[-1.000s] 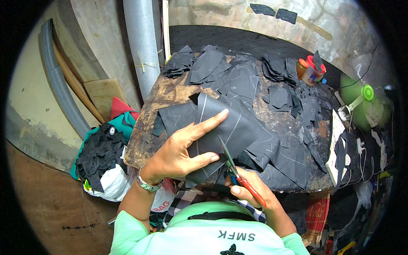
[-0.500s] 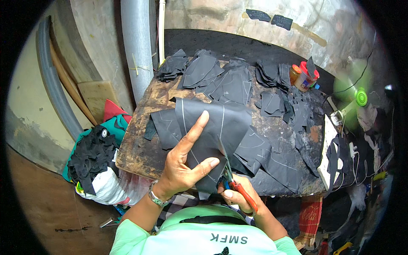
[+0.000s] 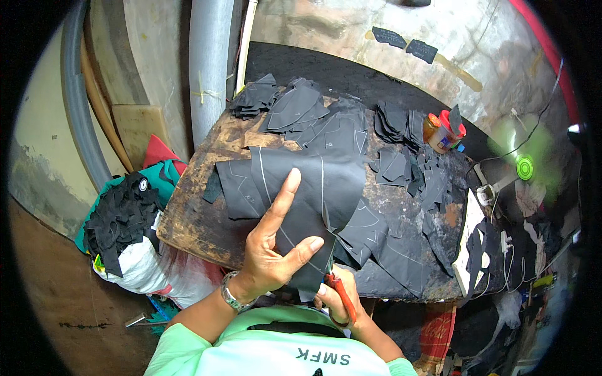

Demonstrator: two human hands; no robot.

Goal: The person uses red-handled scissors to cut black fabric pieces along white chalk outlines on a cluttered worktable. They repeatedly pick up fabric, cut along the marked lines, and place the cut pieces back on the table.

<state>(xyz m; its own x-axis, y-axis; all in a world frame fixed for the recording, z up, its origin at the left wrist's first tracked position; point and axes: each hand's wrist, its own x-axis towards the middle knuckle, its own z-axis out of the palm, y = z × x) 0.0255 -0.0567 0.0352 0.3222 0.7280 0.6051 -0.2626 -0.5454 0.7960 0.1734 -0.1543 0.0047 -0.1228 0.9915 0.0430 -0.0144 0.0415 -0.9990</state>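
Black sheet with chalk lines, flat on worn table, running left-right just ahead of both hands. Right hand nearest, closed round red-handled scissors, blades pointing away into sheet's near edge. Left hand open, fingers spread, pressing sheet down left of blades. Beyond: cut black pieces, small jars at far right.

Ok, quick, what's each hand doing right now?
Left hand: open, fingers spread, pressing flat on the black sheet.
Right hand: closed on the red-handled scissors, blades in the sheet.
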